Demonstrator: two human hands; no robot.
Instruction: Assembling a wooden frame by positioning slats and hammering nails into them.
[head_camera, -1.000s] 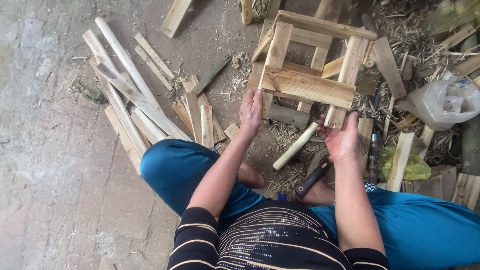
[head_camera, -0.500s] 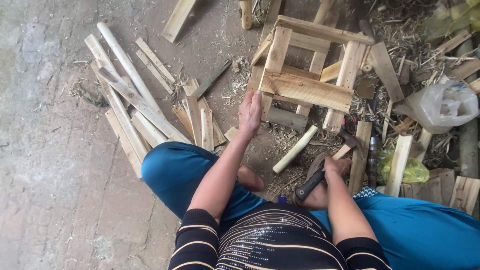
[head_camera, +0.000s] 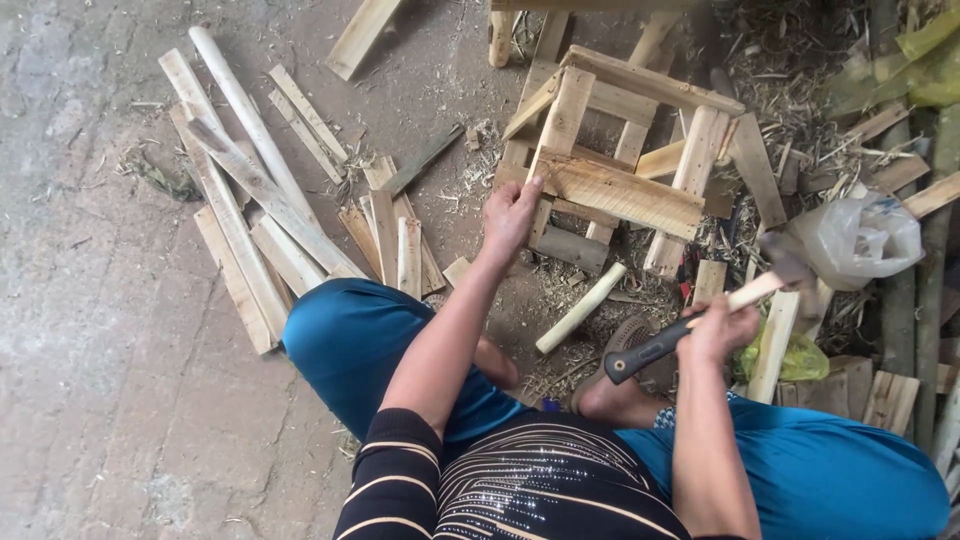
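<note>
Wooden stool frame (head_camera: 610, 150) sits on the floor ahead, left hand (head_camera: 510, 215) fingers clasped on its front slat (head_camera: 620, 192). Right hand (head_camera: 720, 330) grips the hammer (head_camera: 690, 325), raised. Advise keeping steadying fingers clear of the strike point.

Bare concrete floor (head_camera: 90, 330) under scattered wooden slats (head_camera: 250, 210), shavings, a wooden frame (head_camera: 620, 160).

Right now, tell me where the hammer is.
In the head view the hammer is at the right, gripped in the right hand and raised above the right knee, just right of the wooden stool frame and beside the white plastic bag.
</note>
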